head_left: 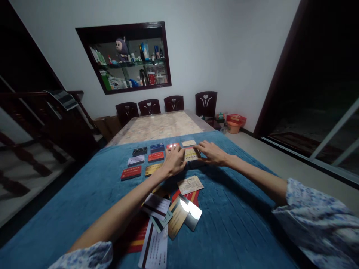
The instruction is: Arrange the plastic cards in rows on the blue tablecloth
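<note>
A pale yellow stack of cards [191, 154] stands on the blue cloth between my two hands. My left hand [175, 160] is curled at its left edge, and its fingers partly cover a red card stack [171, 145] behind. Against the right edge of the pale yellow stack, my right hand [211, 152] presses with thumb and bent fingers. Just beyond lies a cream card stack [189, 143]. Left of my hands are a red-orange stack [156, 156], a gold stack [153, 170] partly behind my left forearm, a dark blue stack [157, 148] and a dark red stack [131, 172].
Nearer to me, loose cards overlap in a heap, including a gold card [177, 218], a white striped card [155, 243] and a cream card [190, 185]. The blue cloth [230, 224] covers the near table. Dark chairs [206, 104] stand around the far end.
</note>
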A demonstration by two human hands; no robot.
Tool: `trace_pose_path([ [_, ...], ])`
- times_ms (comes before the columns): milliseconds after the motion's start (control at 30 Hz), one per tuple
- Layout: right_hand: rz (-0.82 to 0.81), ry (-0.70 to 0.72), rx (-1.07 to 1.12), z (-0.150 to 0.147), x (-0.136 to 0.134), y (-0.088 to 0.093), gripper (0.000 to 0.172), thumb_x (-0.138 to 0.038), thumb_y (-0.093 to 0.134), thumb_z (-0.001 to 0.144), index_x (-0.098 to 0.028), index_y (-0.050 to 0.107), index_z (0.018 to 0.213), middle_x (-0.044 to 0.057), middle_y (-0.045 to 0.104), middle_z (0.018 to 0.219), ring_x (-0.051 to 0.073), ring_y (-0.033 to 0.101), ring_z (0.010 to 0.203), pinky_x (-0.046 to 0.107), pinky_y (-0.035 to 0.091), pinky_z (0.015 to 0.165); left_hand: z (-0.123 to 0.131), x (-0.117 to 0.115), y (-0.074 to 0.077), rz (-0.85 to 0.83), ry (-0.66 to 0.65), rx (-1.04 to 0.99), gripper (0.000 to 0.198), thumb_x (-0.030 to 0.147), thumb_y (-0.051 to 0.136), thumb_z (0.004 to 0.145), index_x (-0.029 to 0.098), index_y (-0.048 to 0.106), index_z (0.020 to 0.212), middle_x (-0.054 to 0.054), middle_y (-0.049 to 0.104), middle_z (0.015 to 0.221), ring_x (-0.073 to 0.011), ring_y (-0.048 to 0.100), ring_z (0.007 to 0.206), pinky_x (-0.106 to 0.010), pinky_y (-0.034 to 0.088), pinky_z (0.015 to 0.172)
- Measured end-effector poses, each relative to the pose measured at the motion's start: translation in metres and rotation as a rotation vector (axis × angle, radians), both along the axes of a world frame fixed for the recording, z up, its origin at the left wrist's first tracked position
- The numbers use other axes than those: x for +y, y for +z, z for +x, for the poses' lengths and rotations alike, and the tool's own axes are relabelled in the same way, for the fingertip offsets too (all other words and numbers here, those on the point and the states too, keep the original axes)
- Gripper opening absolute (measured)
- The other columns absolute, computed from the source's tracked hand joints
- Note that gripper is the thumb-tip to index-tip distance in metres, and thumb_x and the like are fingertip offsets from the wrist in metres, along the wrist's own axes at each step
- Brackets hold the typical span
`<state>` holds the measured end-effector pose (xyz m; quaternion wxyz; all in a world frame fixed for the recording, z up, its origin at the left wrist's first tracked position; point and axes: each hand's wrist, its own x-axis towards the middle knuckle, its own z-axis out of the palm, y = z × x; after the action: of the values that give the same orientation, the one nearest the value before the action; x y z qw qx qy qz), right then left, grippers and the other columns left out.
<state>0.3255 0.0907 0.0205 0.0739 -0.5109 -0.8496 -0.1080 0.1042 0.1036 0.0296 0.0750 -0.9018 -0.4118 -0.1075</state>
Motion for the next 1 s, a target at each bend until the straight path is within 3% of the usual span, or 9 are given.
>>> trace_pose_path([
  [333, -0.054, -0.011, -0.027, 0.009, 0.037, 0.020, 0.023, -0.034, 0.057, 0.090, -0.020, 0.058, 0.108, 0.010, 0.062, 0.106, 0.024, 0.053, 0.097, 0.028, 0.032, 0.067, 0.019, 0.037, 0.010, 0.016, 0.015, 0.059, 0.022, 0.030, 0.058, 0.087, 0.018, 0.056, 0.105, -0.013, 0.056, 0.123, -0.0298, 0.047, 0.116, -0.047, 0.038, 0.094],
  [533, -0.114, -0.052, -0.024, 0.015, 0.062, 0.029, 0.018, -0.029, 0.060, 0.085, -0.020, 0.061, 0.101, 0.010, 0.062, 0.106, 0.024, 0.055, 0.097, 0.027, 0.035, 0.068, 0.032, 0.064, 0.011, -0.003, 0.029, 0.069, 0.016, 0.029, 0.055, 0.087, 0.018, 0.058, 0.099, -0.013, 0.057, 0.121, -0.0306, 0.046, 0.118, -0.050, 0.039, 0.095],
  [767, -0.158, -0.074, 0.010, 0.019, 0.091, 0.023, 0.016, -0.028, 0.063, 0.085, -0.018, 0.063, 0.098, 0.011, 0.063, 0.105, 0.022, 0.058, 0.095, 0.026, 0.041, 0.074, 0.042, 0.093, 0.007, -0.050, 0.048, 0.070, 0.016, 0.026, 0.057, 0.083, 0.019, 0.059, 0.098, -0.013, 0.056, 0.121, -0.0307, 0.046, 0.119, -0.050, 0.041, 0.094],
  [1000, -0.244, -0.144, -0.016, 0.024, 0.125, 0.013, 0.023, -0.030, 0.066, 0.082, -0.018, 0.066, 0.102, 0.010, 0.067, 0.111, 0.021, 0.062, 0.098, 0.023, 0.042, 0.073, 0.057, 0.119, 0.003, -0.140, 0.117, 0.112, 0.018, 0.027, 0.060, 0.080, 0.021, 0.062, 0.097, -0.012, 0.057, 0.123, -0.0315, 0.043, 0.123, -0.058, 0.036, 0.101],
])
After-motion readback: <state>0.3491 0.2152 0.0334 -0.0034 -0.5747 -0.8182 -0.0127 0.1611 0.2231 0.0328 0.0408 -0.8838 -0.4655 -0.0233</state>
